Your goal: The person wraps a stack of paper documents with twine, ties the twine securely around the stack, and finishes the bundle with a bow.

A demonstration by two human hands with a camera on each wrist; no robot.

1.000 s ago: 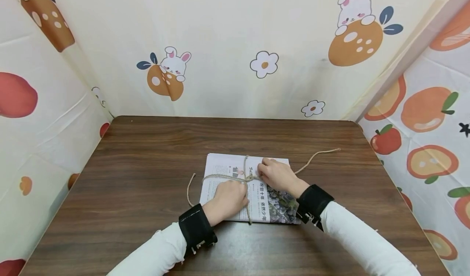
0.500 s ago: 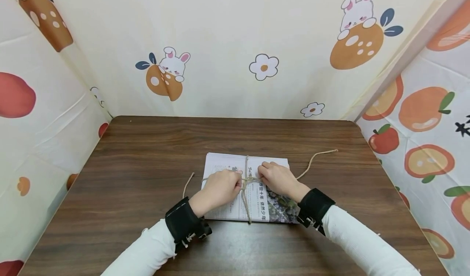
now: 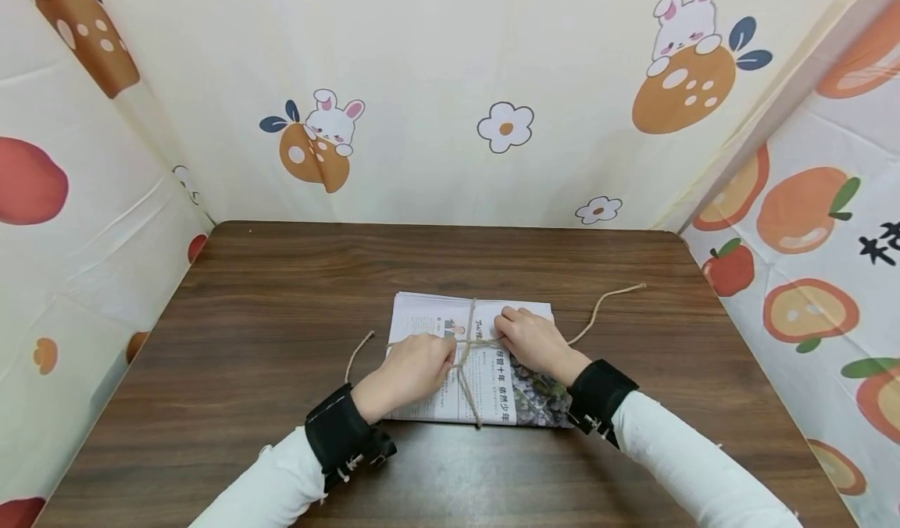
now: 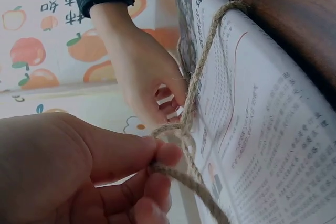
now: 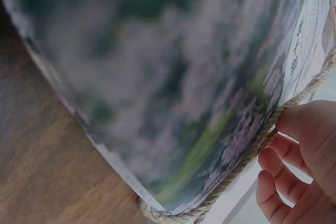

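Observation:
A stack of folded newspapers (image 3: 495,399) lies on the wooden table, with twine (image 4: 205,56) crossing over it both ways. Near the crossing, my left hand (image 3: 415,368) pinches a strand between thumb and fingertips; the left wrist view shows the loose end trailing below those fingers. My right hand (image 3: 534,344), on the far right part of the stack, pinches the twine with thumb and forefinger. In the right wrist view its other fingers curl loosely beside the printed flower photo (image 5: 157,77). A loop of twine joins the strands between both hands.
One free twine end (image 3: 612,294) stretches over the table (image 3: 281,301) beyond the right hand. Another end (image 3: 358,352) sticks out left of the stack. Printed curtains (image 3: 422,83) hang behind and on both sides of the table.
My left hand has lifted off the lower middle of the stack and shifted left, drawing a strand of twine with it. The right hand has hardly moved.

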